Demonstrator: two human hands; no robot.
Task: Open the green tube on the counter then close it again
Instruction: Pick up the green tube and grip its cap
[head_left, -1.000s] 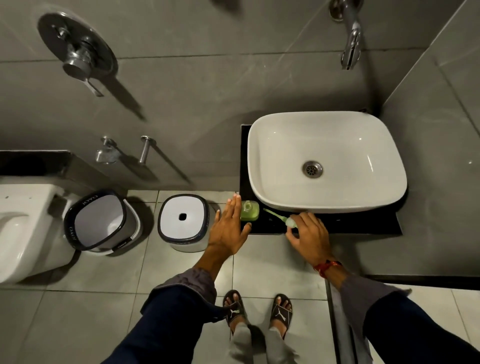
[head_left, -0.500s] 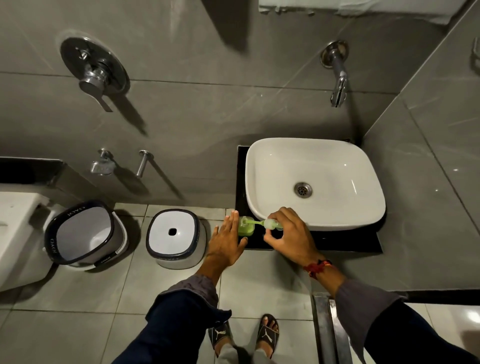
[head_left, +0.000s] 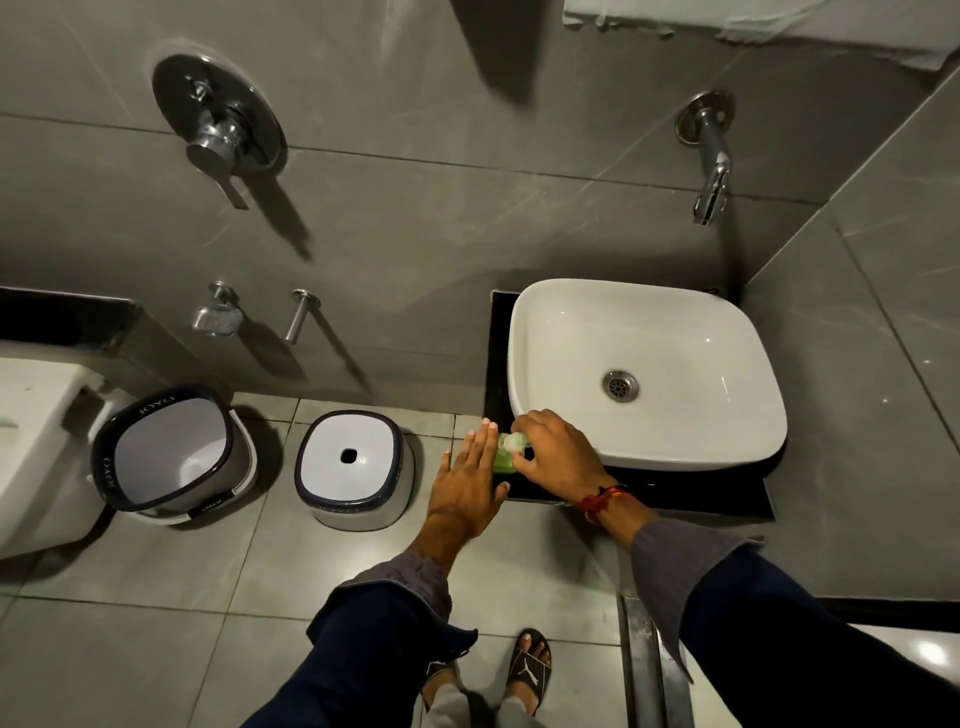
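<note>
We wear dark navy sleeves (head_left: 810, 629) with grey cuffs (head_left: 670, 561), a red thread band (head_left: 597, 501) on the right wrist, grey trousers (head_left: 457, 706), and black sandals (head_left: 530, 667) with a white logo.

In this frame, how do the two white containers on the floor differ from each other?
The left bucket is tilted and open, showing its hollow inside; the right stool-like tub stands level, showing a flat white top with a small dark hole in the middle. The left bucket sits next to the toilet; the right one sits nearer the black counter. Both are white with a dark rim and rest on the grey floor tiles.
</note>
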